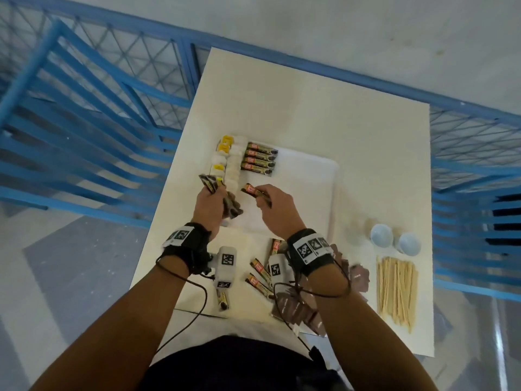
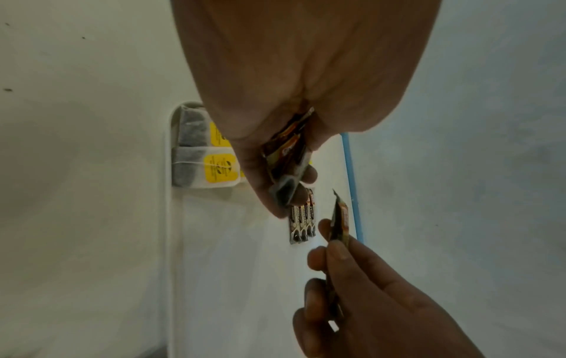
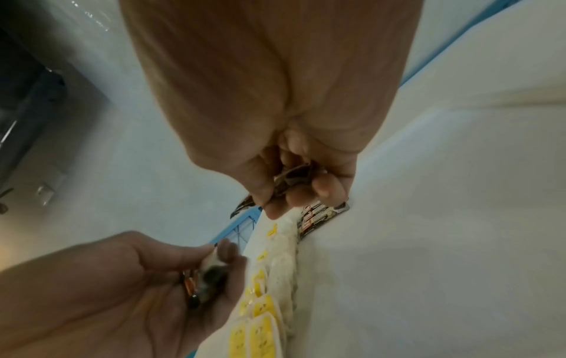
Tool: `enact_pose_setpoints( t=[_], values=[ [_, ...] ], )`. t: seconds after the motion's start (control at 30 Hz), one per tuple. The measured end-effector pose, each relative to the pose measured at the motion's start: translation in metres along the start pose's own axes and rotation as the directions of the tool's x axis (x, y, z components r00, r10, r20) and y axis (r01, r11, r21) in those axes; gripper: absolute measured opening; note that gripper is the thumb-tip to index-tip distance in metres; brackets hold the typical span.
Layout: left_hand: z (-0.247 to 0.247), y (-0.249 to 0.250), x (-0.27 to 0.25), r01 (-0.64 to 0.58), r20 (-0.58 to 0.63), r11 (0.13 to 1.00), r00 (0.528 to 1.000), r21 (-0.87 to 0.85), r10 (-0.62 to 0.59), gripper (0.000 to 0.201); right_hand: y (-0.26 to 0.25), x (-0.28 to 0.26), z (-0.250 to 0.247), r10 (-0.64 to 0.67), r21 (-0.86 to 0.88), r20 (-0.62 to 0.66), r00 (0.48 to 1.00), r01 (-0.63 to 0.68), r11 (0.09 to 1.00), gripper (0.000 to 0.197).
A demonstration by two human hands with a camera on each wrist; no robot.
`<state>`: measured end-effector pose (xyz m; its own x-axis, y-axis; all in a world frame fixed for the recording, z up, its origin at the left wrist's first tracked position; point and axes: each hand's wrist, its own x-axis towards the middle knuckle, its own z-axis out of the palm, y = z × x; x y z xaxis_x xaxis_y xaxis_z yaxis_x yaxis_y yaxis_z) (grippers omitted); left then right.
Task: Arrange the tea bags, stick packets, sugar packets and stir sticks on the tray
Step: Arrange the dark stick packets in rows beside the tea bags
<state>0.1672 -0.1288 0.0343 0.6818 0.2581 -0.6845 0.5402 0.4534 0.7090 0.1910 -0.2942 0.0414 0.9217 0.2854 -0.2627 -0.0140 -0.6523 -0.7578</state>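
The left hand is clenched round a bunch of stick packets whose ends fan out above and below the fist; it hangs over the near left corner of the white tray. The right hand pinches a single stick packet between thumb and fingertips, just beside the left hand and over the tray's near part. From the left wrist view that packet stands tilted, apart from the tray floor.

On the tray, a column of tea bags with yellow tags runs along the left edge. Touching the column's right side, at the tray's far left, four stick packets in a row lie flat and parallel, edge to edge. The rest of the tray floor to the right of them is bare white.

The tray sits on a white surface. Nearer than the tray, loose stick packets lie scattered between the two wrists, partly hidden by the wrist cameras. Brown sugar packets are heaped just right of those, under the right forearm. Well to the tray's near right, wooden stir sticks lie in a flat parallel bundle, and two pale blue cups stand between that bundle and the tray's near right corner. A blue metal railing runs behind and to the left of the surface.
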Motion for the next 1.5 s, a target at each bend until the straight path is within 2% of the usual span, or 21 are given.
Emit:
enact_pose_setpoints(
  t=[0.07,0.13,0.27,0.57,0.67,0.77,0.87,1.03,1.2,1.5],
  values=[
    [0.003,0.004,0.001,0.117,0.047,0.992,0.992,-0.052,-0.115,0.017,0.004,0.002,0.000,-0.058,-0.043,0.015,0.998,0.059,0.997,0.024],
    [0.007,0.008,0.000,0.167,0.091,0.986,0.982,-0.004,-0.166,0.016,0.007,0.004,0.002,-0.103,-0.068,0.004,0.995,0.103,0.992,0.024],
    [0.008,0.009,0.003,0.063,0.076,0.963,0.993,0.263,-0.086,0.022,0.010,0.008,0.006,-0.150,-0.087,-0.035,0.988,0.146,0.985,0.022],
    [-0.011,0.017,0.014,0.000,0.152,0.977,0.988,0.213,-0.033,0.014,0.010,0.013,0.017,-0.235,-0.092,-0.085,0.968,0.227,0.969,0.020],
    [-0.011,0.019,0.019,-0.025,0.122,0.975,0.992,0.222,-0.003,0.015,0.006,0.015,0.024,-0.253,-0.156,-0.117,0.960,0.234,0.960,0.023],
    [-0.013,0.021,0.025,-0.029,0.077,0.963,0.997,0.269,0.008,0.014,0.003,0.016,0.025,-0.234,-0.238,-0.139,0.962,0.197,0.951,0.026],
    [-0.014,0.022,0.031,-0.001,0.098,0.965,0.995,0.263,-0.026,0.014,0.000,0.019,0.022,-0.212,-0.307,-0.141,0.967,0.161,0.938,0.024],
    [-0.023,0.021,0.040,-0.015,0.126,0.942,0.992,0.336,-0.029,0.021,0.016,0.038,0.017,-0.112,-0.285,-0.212,0.971,0.048,0.957,0.027],
    [-0.038,0.016,0.051,-0.027,0.091,0.911,0.996,0.412,-0.011,0.030,0.040,0.059,0.030,-0.083,-0.452,-0.263,0.961,-0.047,0.891,0.022],
    [-0.043,0.017,0.057,-0.017,0.075,0.920,0.997,0.392,-0.014,0.030,0.045,0.074,0.048,-0.079,-0.485,-0.229,0.970,-0.044,0.873,0.025]
  ],
)
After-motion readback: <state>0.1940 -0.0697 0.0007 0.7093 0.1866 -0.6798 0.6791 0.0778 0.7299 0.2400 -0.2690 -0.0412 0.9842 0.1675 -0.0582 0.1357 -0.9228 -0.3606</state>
